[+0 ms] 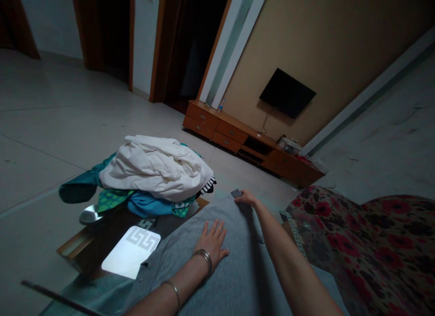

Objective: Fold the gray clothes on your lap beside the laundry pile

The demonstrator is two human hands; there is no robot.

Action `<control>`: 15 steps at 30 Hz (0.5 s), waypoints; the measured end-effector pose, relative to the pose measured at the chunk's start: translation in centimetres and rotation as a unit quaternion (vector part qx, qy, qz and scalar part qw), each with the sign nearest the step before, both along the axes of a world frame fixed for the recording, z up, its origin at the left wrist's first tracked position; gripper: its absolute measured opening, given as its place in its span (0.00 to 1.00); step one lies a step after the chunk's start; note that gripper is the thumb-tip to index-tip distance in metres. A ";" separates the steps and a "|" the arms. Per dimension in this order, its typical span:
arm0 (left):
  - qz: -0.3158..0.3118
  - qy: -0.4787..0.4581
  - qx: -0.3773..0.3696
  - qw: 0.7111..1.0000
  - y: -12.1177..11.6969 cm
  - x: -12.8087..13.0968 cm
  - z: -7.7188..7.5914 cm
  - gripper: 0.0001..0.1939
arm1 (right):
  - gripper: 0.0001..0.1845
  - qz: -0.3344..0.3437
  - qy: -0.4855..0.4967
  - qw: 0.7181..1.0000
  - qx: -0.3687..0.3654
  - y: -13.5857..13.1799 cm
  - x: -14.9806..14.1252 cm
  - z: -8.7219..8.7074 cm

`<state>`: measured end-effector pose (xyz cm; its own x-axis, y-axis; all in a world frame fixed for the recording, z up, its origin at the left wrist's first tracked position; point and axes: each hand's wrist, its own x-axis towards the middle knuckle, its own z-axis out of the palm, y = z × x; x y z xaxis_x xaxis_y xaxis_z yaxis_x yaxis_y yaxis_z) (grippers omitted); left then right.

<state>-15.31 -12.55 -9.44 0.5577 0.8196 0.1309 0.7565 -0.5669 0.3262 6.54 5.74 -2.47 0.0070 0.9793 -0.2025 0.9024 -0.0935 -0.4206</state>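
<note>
Plain grey cloth (pixel 234 280) is covering the bottom centre, mostly smooth. The left hand (pixel 210 241) is resting on it, grip spread flat; the right hand (pixel 246 198) is pinching its far edge. Lower left, a shiny worktop (pixel 105 241) is bearing heaped clothes (pixel 152 169); upper right, a television (pixel 288 93) is hanging.

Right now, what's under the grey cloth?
Parts of a tabletop with a key-patterned border show beyond the sides of the grey cloth. Whatever lies beneath its middle, where the left hand rests, is covered.

clothes pile (pixel 158 169) blocks fwd-l; room over grey cloth (pixel 237 275) r of l hand (pixel 211 243).
</note>
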 end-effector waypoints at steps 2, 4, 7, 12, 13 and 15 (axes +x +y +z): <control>-0.005 -0.002 0.003 1.000 0.0 -0.1 0.0 0.33 | 0.11 0.002 0.048 0.999 0.003 -1.1 -0.2 1.0; -0.008 0.001 0.003 1.000 0.0 -0.1 0.1 0.32 | 0.14 0.005 0.088 0.996 0.025 -2.4 -0.1 2.2; -0.008 0.006 0.007 1.000 -0.1 -0.1 0.3 0.32 | 0.16 0.011 0.137 0.989 0.061 -4.6 0.2 4.8; -0.007 0.009 0.013 1.000 -0.5 -0.2 1.0 0.30 | 0.10 0.072 0.176 0.969 0.160 -10.0 0.3 9.1; -0.006 0.009 0.015 1.000 -0.6 -0.3 1.1 0.30 | 0.09 0.086 0.166 0.967 0.174 -11.5 0.1 9.7; -0.004 0.009 0.022 1.000 -0.8 -0.4 1.5 0.29 | 0.05 0.118 0.139 0.963 0.200 -15.1 -0.5 10.1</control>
